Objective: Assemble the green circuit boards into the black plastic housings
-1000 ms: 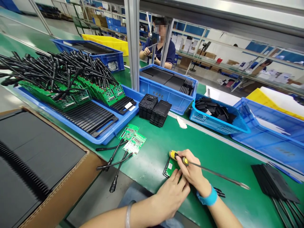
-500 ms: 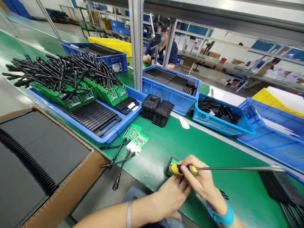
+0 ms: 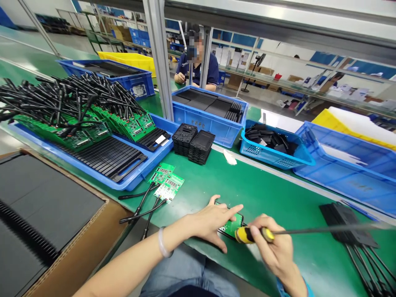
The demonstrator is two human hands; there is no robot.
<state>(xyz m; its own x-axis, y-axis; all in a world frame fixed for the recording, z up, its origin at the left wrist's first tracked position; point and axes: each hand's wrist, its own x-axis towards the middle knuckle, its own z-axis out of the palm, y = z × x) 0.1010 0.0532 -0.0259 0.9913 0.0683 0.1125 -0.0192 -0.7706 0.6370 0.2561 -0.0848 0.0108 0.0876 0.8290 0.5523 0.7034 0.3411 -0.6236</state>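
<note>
A green circuit board point(image 3: 229, 227) sits in a black case on the green bench, partly covered by my left hand point(image 3: 210, 220). That hand lies across the case with thumb and index finger stretched apart. In my right hand point(image 3: 276, 247) is a screwdriver point(image 3: 246, 235) with a yellow and black handle, gripped in closed fingers. Its handle end is beside the board's right edge, and its long shaft points right, away from the board. Part of a black cable shows between the case and my right hand.
Two loose circuit boards point(image 3: 168, 187) with black cables lie left. A blue tray point(image 3: 123, 183) holds many cabled boards. Black case shells point(image 3: 201, 146) stand stacked behind. A blue basket point(image 3: 272, 159) holds black parts. Finished-looking black units point(image 3: 349, 227) lie right. A person point(image 3: 198, 66) sits opposite.
My left hand has uncrossed from under my right hand and spread over the case. My right hand has moved right and down with the screwdriver. More of the board shows; the view shifted right.
</note>
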